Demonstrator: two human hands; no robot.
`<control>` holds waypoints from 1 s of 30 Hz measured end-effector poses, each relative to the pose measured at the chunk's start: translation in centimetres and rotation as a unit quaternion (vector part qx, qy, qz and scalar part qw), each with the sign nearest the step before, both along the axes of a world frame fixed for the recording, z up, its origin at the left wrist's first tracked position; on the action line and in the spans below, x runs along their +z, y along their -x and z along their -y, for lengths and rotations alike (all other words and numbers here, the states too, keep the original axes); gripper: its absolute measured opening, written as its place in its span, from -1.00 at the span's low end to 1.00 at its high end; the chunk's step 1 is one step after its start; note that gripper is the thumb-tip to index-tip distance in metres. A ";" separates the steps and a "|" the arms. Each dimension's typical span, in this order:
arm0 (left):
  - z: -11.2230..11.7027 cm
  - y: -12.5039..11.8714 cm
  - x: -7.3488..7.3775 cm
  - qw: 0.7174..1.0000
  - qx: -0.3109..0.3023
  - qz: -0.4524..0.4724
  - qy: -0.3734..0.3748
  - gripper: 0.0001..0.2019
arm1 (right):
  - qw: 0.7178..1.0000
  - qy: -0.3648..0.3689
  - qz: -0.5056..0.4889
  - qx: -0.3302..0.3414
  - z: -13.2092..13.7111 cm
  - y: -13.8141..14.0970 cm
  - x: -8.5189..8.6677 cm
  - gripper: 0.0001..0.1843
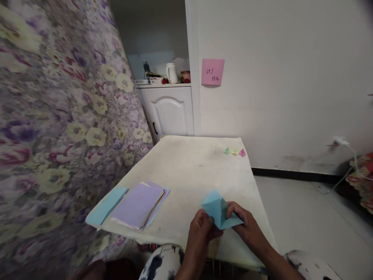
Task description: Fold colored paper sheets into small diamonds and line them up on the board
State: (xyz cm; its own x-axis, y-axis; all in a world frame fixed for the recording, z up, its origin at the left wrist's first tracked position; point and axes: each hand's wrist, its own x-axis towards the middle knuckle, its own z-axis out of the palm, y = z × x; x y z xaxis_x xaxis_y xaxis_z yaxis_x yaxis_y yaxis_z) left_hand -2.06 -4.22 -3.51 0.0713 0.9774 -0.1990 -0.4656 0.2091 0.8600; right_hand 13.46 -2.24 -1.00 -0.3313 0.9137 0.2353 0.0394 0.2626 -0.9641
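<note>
A piece of light blue paper (215, 206), partly folded with a raised peak and an open flap on the right, is held over the near right part of the table. My left hand (201, 227) pinches its lower left edge between thumb and fingers. On the other side, my right hand (240, 217) grips the right flap, its fingers reaching partly inside the fold. Part of the paper's underside is hidden by my hands.
On the cloth-covered table (186, 167) lie a stack of purple and other coloured paper (140, 206) and a blue stack (106, 206). Small folded green (227, 151), yellow (234, 153) and pink pieces (242, 153) sit at the far right corner. A floral curtain (67, 116) hangs left.
</note>
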 end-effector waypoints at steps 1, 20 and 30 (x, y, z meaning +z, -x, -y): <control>0.0 0.0 0.0 1.000 -0.010 0.009 0.004 -0.79 | 1.000 -0.004 0.006 0.002 -0.1 -0.1 -0.1 -0.91; -0.3 0.4 -0.8 0.998 -0.043 -0.016 -0.044 -0.26 | 0.972 -0.164 0.169 -0.008 0.6 -0.3 -1.0 -0.46; 0.2 0.1 0.5 0.996 -0.058 -0.064 -0.030 -0.09 | 0.974 -0.164 0.158 0.009 0.3 -0.7 -1.2 -0.49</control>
State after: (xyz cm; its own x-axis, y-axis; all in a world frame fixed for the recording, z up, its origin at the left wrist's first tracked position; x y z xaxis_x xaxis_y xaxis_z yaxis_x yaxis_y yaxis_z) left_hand -2.16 -4.41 -2.97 0.1623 0.9746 -0.1545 -0.3272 0.2008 0.9234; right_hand 14.20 -2.55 -2.17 -0.4492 0.8001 0.3976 0.3135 0.5579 -0.7684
